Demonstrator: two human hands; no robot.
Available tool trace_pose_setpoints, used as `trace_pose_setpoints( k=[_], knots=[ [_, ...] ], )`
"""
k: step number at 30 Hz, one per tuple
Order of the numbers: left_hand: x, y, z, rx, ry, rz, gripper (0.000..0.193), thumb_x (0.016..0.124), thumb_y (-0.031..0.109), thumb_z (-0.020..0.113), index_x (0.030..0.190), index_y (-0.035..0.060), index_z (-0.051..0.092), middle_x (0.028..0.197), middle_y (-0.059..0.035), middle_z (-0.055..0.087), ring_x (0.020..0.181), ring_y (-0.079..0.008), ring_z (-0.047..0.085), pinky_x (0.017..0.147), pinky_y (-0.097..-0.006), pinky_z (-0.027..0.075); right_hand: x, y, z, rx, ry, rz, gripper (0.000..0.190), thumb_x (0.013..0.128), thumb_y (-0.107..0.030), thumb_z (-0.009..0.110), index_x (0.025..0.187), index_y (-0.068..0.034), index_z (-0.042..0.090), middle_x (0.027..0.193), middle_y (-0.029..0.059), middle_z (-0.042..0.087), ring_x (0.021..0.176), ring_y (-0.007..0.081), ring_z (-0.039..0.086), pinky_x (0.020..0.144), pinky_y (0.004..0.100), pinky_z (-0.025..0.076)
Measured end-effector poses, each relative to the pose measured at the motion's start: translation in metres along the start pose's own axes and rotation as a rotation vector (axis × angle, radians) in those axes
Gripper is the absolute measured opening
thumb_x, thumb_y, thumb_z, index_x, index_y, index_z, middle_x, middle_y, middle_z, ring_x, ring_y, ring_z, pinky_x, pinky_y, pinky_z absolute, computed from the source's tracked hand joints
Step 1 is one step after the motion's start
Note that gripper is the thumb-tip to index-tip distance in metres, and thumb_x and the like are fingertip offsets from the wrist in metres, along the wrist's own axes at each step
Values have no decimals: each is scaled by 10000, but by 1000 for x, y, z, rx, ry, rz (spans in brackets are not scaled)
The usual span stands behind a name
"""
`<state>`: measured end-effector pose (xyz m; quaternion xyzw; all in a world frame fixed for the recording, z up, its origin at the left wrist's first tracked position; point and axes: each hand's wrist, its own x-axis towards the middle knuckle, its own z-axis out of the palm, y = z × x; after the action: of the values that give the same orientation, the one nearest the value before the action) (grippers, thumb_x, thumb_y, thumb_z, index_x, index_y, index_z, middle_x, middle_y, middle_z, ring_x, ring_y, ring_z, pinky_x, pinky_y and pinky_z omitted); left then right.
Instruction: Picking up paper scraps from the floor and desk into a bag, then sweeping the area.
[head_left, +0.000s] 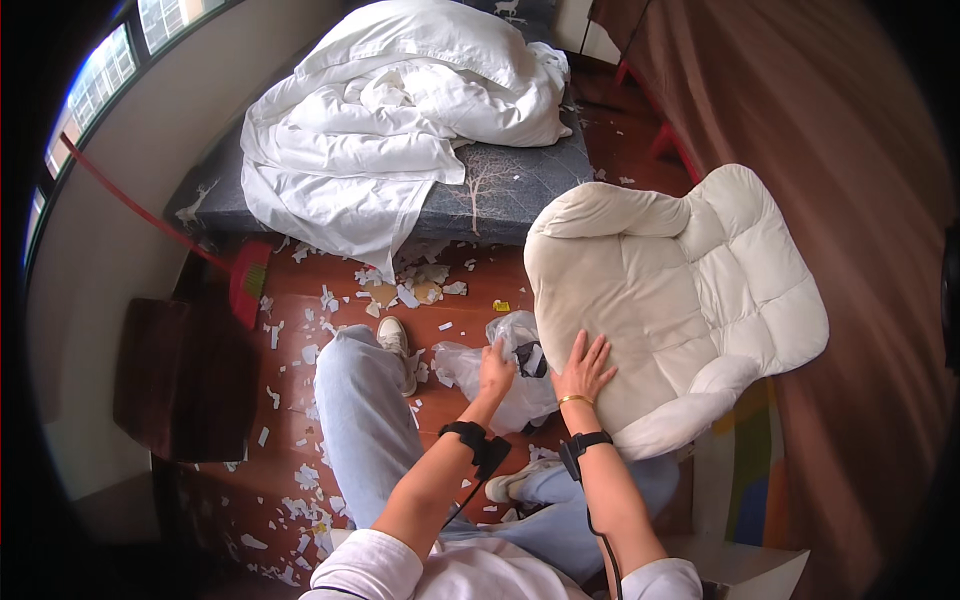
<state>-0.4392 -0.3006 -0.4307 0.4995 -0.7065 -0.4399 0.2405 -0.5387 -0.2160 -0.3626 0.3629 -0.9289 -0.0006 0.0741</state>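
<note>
My left hand (495, 370) grips the upper part of a translucent plastic bag (469, 364), above the floor between my legs. Something dark and something white show in the bag (534, 358); what they are is hard to tell. My right hand (583, 369) lies with fingers spread on the front edge of the seat of a cream padded chair (637, 277). The chair has a quilted back and puffy armrests, and its base is hidden beneath it. Each forearm wears a black strap with a cable.
Torn paper scraps (409, 289) litter the reddish wooden floor (292, 382). Ahead stands a low bed (517, 195) with a rumpled white quilt (360, 150). A red broom (247, 281) leans at the left near a dark brown stool (187, 379). Brown cloth (862, 187) hangs at the right.
</note>
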Motion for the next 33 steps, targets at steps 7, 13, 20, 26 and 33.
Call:
trace_pose_setpoints(
  k=[7,13,20,26,33],
  knots=[
    [3,-3,6,23,-32,3,492,613,56,497,1093,10,400,963,-204,431,877,-325,455,772,-340,372,7,5,4,35,-9,60,861,551,-337,668,1226,-157,164,1264,176,152,1175,315,139,847,574,198],
    [2,-14,3,31,-16,-31,487,620,56,502,1093,23,392,931,-204,431,857,-335,452,755,-361,376,15,-2,13,22,-1,72,836,542,-339,671,1213,-171,201,1257,161,176,1170,312,154,840,587,195],
    [7,-17,11,-32,16,-54,497,614,74,512,1096,53,392,963,-180,427,890,-330,451,758,-367,379,33,21,28,-42,8,114,841,556,-342,651,1227,-178,171,1266,126,175,1175,287,161,830,578,236],
    [9,-19,10,-18,16,-87,492,611,63,499,1091,36,396,954,-192,431,893,-333,445,772,-361,369,42,49,32,-85,22,97,834,569,-338,645,1230,-177,163,1266,117,174,1172,280,170,829,574,245],
    [9,-20,25,-39,-30,-76,497,616,57,496,1098,12,384,939,-206,431,898,-335,436,789,-349,356,45,69,37,-94,44,73,823,576,-325,643,1227,-169,164,1264,119,171,1173,274,165,835,566,243]
  ],
)
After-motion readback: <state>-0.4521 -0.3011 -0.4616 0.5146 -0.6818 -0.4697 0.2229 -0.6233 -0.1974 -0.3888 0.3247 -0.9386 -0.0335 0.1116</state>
